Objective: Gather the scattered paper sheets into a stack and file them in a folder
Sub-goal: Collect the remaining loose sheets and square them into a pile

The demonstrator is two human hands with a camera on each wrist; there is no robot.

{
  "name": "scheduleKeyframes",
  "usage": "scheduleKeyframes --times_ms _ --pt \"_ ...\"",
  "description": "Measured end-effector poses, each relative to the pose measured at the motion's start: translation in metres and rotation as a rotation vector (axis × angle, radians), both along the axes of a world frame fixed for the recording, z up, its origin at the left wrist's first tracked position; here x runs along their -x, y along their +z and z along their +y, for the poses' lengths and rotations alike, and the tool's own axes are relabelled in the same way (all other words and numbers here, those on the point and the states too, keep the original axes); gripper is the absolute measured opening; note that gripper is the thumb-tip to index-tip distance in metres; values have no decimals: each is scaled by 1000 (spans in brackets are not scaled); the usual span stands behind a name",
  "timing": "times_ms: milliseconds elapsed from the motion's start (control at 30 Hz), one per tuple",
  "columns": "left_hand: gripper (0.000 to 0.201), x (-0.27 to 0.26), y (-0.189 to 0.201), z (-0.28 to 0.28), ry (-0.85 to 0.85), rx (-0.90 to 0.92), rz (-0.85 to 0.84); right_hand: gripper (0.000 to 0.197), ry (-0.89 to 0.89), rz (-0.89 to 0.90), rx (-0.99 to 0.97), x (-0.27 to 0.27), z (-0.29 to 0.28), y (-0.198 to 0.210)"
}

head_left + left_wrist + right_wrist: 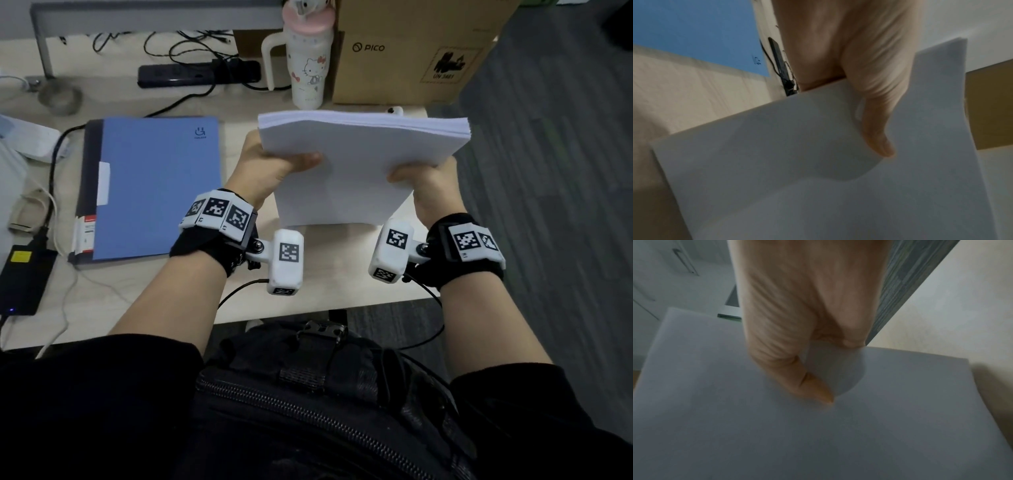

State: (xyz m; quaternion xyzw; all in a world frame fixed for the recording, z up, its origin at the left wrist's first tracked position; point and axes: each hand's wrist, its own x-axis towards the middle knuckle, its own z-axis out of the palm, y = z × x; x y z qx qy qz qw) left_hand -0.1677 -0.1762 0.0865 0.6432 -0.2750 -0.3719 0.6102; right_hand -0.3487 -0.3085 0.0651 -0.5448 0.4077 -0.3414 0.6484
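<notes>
White paper, a thick stack of sheets (pixel 356 164), fills the middle of the head view, held up over the pale counter (pixel 342 274) and tilted, its near edge low. The left hand (pixel 263 168) grips the stack's left side, thumb lying across the top sheet; the right hand (pixel 428 185) grips the right side the same way. Both grips are clenched on the paper. Left of the hands a blue folder (pixel 154 188) lies flat and closed on the counter, apart from the stack. Behind it sits a black power strip (pixel 198 73) with tangled cords, and beyond the stack stand a tumbler with a cartoon cat (pixel 308 61) and a cardboard box (pixel 411 54). A black charger (pixel 24 277) rests at the counter's left edge.

From the left wrist, the left hand (pixel 859 56) reaches down onto the stack (pixel 797 178), thumb pressed on the top sheet, the other fingers hidden beneath. The folder (pixel 694 32) shows as a blue patch at upper left.

From the right wrist, the right hand (pixel 797 305) pinches the stack (pixel 818 434) likewise, thumb on top, with the counter (pixel 962 313) to the right.
</notes>
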Motion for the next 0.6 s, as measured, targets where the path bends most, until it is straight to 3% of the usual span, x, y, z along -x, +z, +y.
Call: scheduleKeyframes --times_ms 267,400,533,600 --pt "33 -2 2 7 -83 5 -8 25 26 33 -35 5 5 -12" --pt "19 -1 15 3 -63 59 -5 27 18 39 -36 5 2 -7" --pt "79 4 14 -4 159 -15 117 35 -32 15 -17 2 7 2" --pt "80 5 15 -7 167 4 146 31 -47 -34 -4 -1 8 12"
